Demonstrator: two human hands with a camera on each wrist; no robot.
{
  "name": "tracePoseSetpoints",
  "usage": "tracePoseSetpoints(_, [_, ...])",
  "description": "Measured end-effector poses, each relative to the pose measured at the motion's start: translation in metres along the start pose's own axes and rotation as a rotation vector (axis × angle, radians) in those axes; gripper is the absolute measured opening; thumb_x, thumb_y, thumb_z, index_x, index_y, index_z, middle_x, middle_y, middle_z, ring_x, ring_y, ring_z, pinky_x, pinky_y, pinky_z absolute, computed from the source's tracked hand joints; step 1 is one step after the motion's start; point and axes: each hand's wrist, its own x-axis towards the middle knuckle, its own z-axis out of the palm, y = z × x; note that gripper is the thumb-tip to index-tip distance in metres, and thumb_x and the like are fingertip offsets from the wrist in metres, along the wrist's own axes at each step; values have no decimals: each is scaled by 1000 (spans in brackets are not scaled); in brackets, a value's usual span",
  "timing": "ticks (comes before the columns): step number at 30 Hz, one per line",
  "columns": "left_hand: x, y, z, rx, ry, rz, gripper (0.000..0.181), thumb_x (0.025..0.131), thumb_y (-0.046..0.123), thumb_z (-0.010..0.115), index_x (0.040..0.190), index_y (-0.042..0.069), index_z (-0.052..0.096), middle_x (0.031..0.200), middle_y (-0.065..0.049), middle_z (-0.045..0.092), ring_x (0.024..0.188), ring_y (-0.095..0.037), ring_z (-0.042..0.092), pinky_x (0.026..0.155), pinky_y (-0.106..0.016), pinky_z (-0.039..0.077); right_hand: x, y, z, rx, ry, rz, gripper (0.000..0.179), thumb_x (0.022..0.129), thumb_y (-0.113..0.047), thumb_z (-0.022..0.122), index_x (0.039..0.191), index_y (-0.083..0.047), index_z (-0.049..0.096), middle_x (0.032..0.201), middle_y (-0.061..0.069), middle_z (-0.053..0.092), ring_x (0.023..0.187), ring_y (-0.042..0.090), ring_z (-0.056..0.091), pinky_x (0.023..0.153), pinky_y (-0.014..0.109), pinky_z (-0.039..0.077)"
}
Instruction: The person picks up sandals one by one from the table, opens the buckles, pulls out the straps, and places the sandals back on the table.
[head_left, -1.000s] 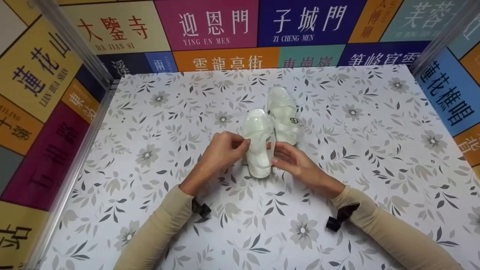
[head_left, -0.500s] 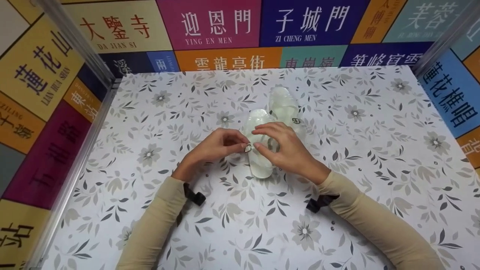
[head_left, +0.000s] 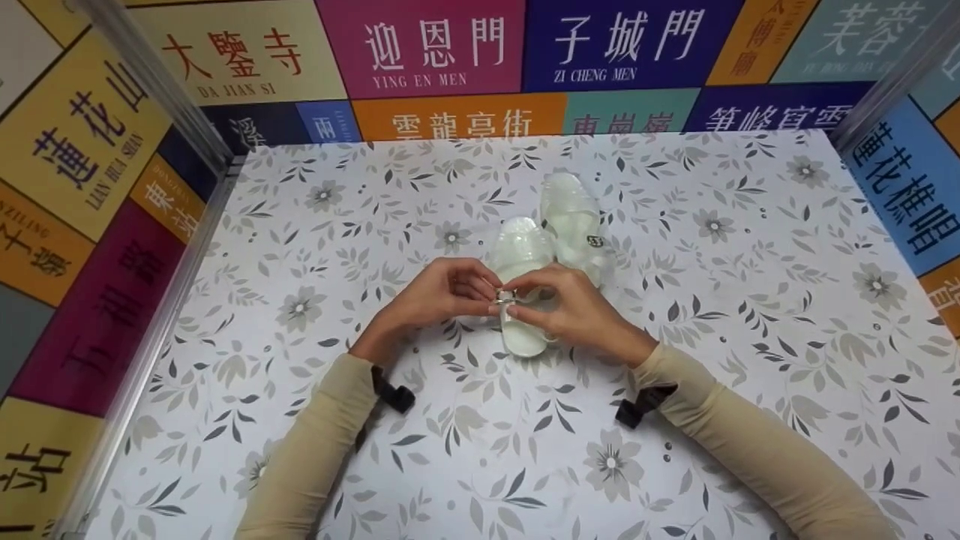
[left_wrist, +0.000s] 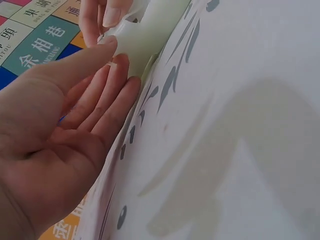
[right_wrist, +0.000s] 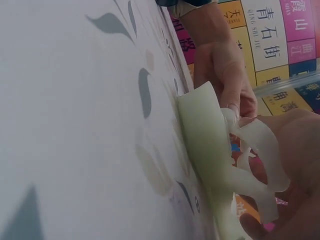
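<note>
The fingertips of the left hand (head_left: 450, 289) and the right hand (head_left: 574, 307) nearly meet over the near sandal (head_left: 523, 244), a pale, translucent shoe lying on the desk (head_left: 420, 450). The left thumb and fingers are drawn narrow, pinching the end of a pale strap (right_wrist: 265, 150), and in the left wrist view the thumb presses down on it while the lower fingers reach out long underneath. Facing them, the right thumb and forefinger are also close together on the same spot, and a small shiny piece (head_left: 505, 297) shows between the four tips; its exact shape is too small to tell. From the fingers, the sandal's broad front band and far end stretch away from the person, while its other end shows just on the near side of the fingertips, below the right thumb. The right wrist view has the sole running along the desk beside the right fingers, with strap loops standing up between sole and hand, and the left fingers beyond. Farther from the person than the right fingers, just past the knuckles, lies the far sandal (head_left: 568, 199), bearing a dark emblem (head_left: 595, 241). Behind both hands come tan sleeves (head_left: 300, 450) with black wrist mounts (head_left: 641, 406), and well beyond the fingertips stands a wall of coloured, lettered panels (head_left: 433, 64).
</note>
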Motion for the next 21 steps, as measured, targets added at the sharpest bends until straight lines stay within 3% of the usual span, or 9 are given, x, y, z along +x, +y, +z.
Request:
tracePoseSetpoints(6, [0, 3, 1, 41, 79, 46, 47, 84, 9, 95, 124, 1, 72, 97, -8, 85, 92, -24, 83, 81, -30, 66, -1, 0, 2, 112, 50, 66, 20, 97, -32, 84, 114, -23, 84, 107, -7, 81, 103, 15, 73, 95, 42, 61])
tracePoseSetpoints(16, [-1, 9, 4, 127, 104, 80, 42, 83, 16, 96, 117, 4, 75, 93, -2, 85, 89, -20, 83, 76, -25, 63, -2, 3, 4, 85, 65, 39, 16, 92, -31, 89, 106, -26, 85, 102, -11, 81, 98, 12, 73, 94, 37, 61])
tracePoseSetpoints(21, [0, 7, 5, 126, 86, 94, 36, 85, 17, 95, 114, 5, 78, 97, -4, 84, 90, -20, 82, 81, -30, 66, -2, 4, 7, 101, 85, 11, 18, 93, -31, 88, 110, -25, 86, 105, -9, 83, 101, 11, 76, 95, 34, 63])
